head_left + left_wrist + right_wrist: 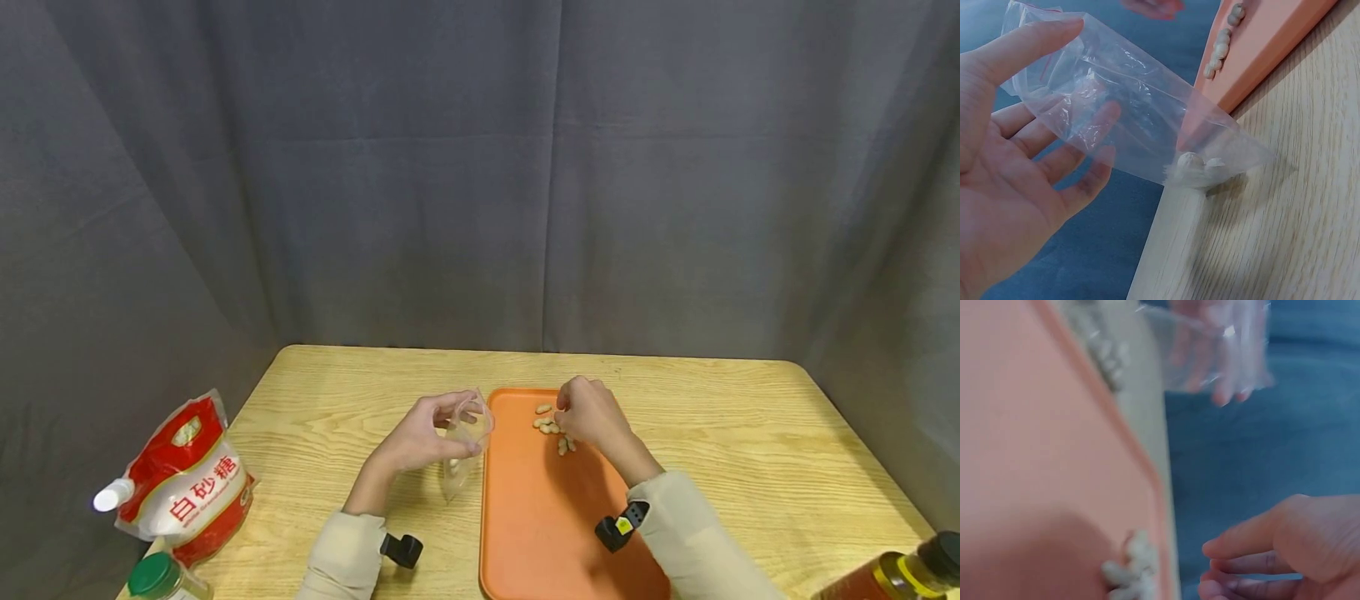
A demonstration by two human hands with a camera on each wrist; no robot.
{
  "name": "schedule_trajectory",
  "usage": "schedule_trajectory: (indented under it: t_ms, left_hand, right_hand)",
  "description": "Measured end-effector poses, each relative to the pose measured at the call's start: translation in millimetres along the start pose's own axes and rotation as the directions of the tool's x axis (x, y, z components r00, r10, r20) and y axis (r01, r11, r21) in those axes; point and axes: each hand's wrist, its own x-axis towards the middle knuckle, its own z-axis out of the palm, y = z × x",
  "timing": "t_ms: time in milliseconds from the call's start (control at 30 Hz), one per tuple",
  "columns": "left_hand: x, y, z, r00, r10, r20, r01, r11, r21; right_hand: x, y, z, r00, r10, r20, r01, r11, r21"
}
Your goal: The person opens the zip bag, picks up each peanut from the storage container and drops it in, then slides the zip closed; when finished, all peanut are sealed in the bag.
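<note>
My left hand point(420, 435) holds a clear plastic zip bag point(1147, 103) near its mouth, thumb on one side and fingers on the other. The bag hangs down beside the tray's left edge, and a few peanuts point(1191, 164) lie in its bottom corner. Over the far part of the orange tray point(528, 517), my right hand point(597, 414) is lowered close to a small group of unshelled peanuts point(546, 427). In the right wrist view, its thumb and fingertips point(1211, 550) are loosely bent toward each other, with nothing visible between them.
A red and white sugar bag point(198, 487) with a white cap stands at the table's left edge. Close to it is a green-lidded jar point(161, 577). A dark-capped bottle point(892, 575) is at the near right corner. Grey curtains point(420, 183) surround the wooden table point(750, 442).
</note>
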Motion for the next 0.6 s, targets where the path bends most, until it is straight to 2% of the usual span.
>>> schedule_trajectory:
  t_ms: [100, 233, 600]
  left_hand:
    - [-0.1, -0.2, 0.0, 1.000, 0.000, 0.002, 0.000, 1.000, -0.004]
    - [-0.1, -0.4, -0.6, 1.000, 0.000, 0.001, 0.000, 1.000, 0.004]
    - [0.7, -0.6, -1.6, 1.000, 0.001, 0.011, -0.001, 1.000, 0.005]
  right_hand:
    - [-3.0, 10.3, 9.6, 0.999, 0.043, 0.013, -0.042, 0.999, -0.033]
    - [-7.1, 19.8, 21.8, 0.998, 0.056, 0.019, -0.055, 0.996, -0.066]
    - [-8.3, 31.0, 37.2, 0.999, 0.040, -0.004, -0.040, 0.998, -0.048]
